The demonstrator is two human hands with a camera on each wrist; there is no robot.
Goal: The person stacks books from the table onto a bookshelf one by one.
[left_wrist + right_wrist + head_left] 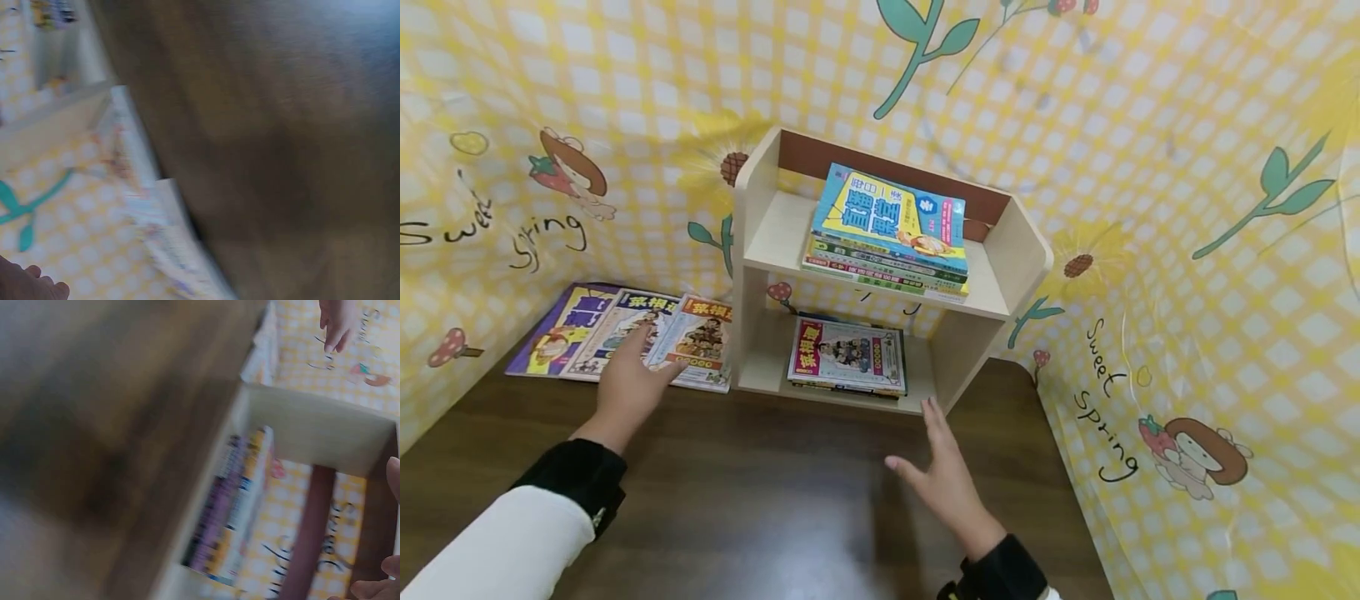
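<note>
A dark wooden table point(760, 500) stands in a corner hung with yellow checked cloth point(1187, 167). On it stands a pale two-tier shelf point(1022, 250): a stack of books point(887, 229) lies on the upper board, another stack point(847, 357) on the lower. Left of the shelf three magazines point(625, 333) lie in a row against the cloth. The left hand point(628, 379), fingers straight and spread, rests on the magazines. The right hand point(943, 471), open and holding nothing, hovers over the table just before the shelf's lower board, near the lower stack.
</note>
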